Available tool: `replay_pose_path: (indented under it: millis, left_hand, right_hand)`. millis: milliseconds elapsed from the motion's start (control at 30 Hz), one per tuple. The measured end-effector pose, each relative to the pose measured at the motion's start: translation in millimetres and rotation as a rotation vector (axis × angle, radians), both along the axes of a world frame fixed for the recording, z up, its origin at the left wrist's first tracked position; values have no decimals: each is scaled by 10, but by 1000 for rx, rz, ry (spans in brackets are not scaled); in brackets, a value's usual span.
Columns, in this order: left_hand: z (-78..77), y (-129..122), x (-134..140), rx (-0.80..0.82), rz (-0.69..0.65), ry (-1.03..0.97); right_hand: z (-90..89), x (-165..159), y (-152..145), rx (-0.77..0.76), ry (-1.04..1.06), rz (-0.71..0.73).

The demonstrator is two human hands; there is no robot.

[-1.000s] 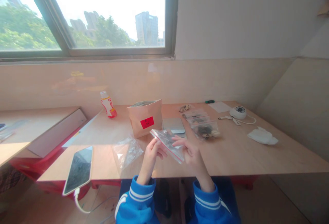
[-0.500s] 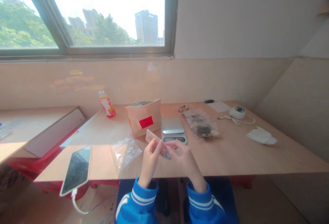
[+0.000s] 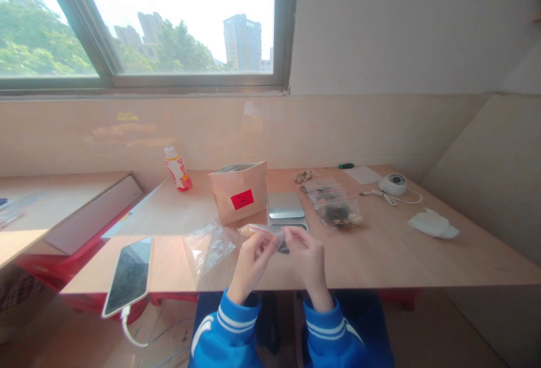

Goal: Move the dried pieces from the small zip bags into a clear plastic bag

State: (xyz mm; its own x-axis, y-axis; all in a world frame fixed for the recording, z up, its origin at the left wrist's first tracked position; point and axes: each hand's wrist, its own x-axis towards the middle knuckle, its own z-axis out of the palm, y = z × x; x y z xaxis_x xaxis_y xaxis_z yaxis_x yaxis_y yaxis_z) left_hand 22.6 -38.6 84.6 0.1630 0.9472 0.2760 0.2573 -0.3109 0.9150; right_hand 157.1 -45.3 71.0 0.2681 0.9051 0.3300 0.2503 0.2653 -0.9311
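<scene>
A small clear zip bag [image 3: 258, 228] with a reddish seal line is pinched between my two hands, above the table's front part. My left hand [image 3: 255, 256] grips its left side with bent fingers. At the other side of the seal, my right hand [image 3: 305, 252] pinches the edge between thumb and finger. Something dark shows below the fingers; whether it lies inside the bag I cannot tell. Just behind the hands stands a digital scale [image 3: 286, 207] with a bare metal plate, its display partly covered. A brown paper pouch [image 3: 224, 196] with a red label stands open-topped left of the scale.
Crumpled clear plastic bags [image 3: 208, 248] lie left of my hands, near a phone [image 3: 129, 278] on a cable. Several filled zip bags [image 3: 338, 213] lie right of the scale. Farther out are a bottle [image 3: 178, 169], a small white fan [image 3: 393, 184] and a white cloth-like item [image 3: 433, 224].
The zip bag has turned from a slant to nearly level, its seal line now facing up. My right hand has turned more upright and shifted slightly; both hands still hold the bag.
</scene>
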Motion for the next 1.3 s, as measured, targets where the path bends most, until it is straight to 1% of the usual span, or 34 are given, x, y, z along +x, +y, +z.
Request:
replay_pose_path:
  millis: [67,133,200,267,367,433,500,600,700,800,867,933,967,1067,1100,1133,1167,1233,1300]
  left_hand:
    - [-25,-9,-26,15,1,80]
    - [-57,-23,-42,14,-18,150]
    - [-85,-33,-43,-7,-48,179]
    - [-105,-27,-32,-38,-78,168]
    - [-144,6,2,-121,-184,124]
    - [-191,32,34,-174,-253,62]
    - [-257,55,70,-202,-261,-26]
    - [-374,89,126,-222,-228,-136]
    - [-453,110,176,-251,-255,-331]
    - [-426,91,202,-278,-288,-562]
    - [-357,60,202,-322,-284,-634]
    - [-278,34,192,-371,-232,-657]
    - [-244,27,186,-386,-187,-660]
    - [-179,34,169,-393,-59,-670]
    - [-172,44,164,-387,-40,-676]
    - [-173,55,160,-376,-30,-684]
    - [-182,68,157,-360,-31,-689]
    - [-218,96,151,-310,-42,-686]
    - [-271,125,140,-254,-62,-666]
  right_hand:
    - [-23,1,22,-4,21,-71]
    - [-43,68,54,9,63,-195]
    - [-60,190,86,36,158,-338]
    - [-73,333,108,61,308,-433]
    - [-70,501,107,85,514,-474]
    - [-43,550,87,110,574,-483]
    - [7,553,60,137,615,-483]
    - [102,505,22,141,698,-429]
    - [162,421,-1,107,776,-361]
    - [135,325,10,34,775,-273]
    - [82,274,38,-33,751,-180]
    - [30,248,72,-64,704,-114]
    - [11,246,86,-48,658,-118]
    - [2,275,99,97,451,-240]
    - [9,288,94,132,384,-249]
    - [18,298,85,140,331,-215]
    - [24,303,76,124,294,-146]
    - [23,294,63,57,263,22]
    - [3,265,64,-1,255,131]
